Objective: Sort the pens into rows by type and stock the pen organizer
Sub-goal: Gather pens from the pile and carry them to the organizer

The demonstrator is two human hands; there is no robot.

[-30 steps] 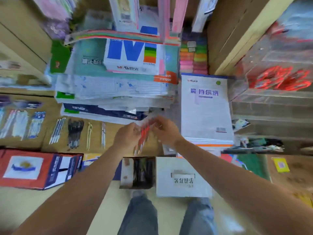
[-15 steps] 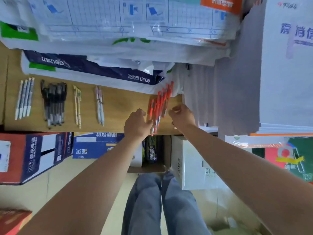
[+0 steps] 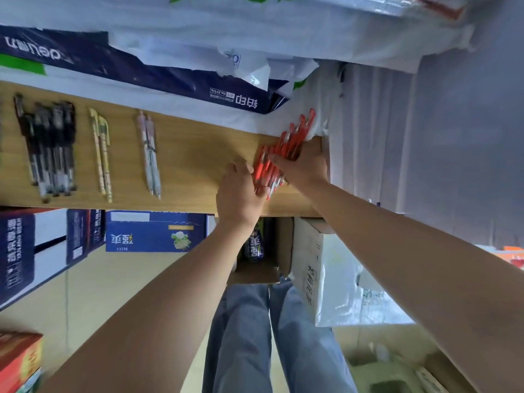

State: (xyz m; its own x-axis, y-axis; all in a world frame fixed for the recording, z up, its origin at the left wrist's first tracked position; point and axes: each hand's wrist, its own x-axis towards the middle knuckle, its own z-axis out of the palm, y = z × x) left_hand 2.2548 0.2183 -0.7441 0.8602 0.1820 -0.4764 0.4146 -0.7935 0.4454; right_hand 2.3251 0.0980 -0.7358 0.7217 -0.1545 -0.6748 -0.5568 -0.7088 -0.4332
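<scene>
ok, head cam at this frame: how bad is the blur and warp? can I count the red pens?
Head view: motion blur smears the black pens near the frame's left edge. Head view again: the red pens are soft, overlap, and are partly covered by the left hand and right hand, so no reliable count. Same view: wide-angle warp balloons the forearms toward the bottom corners; lighting is flat, with no harsh glare.

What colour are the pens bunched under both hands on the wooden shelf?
Red. The pens show best in the head view, the only one here.
</scene>
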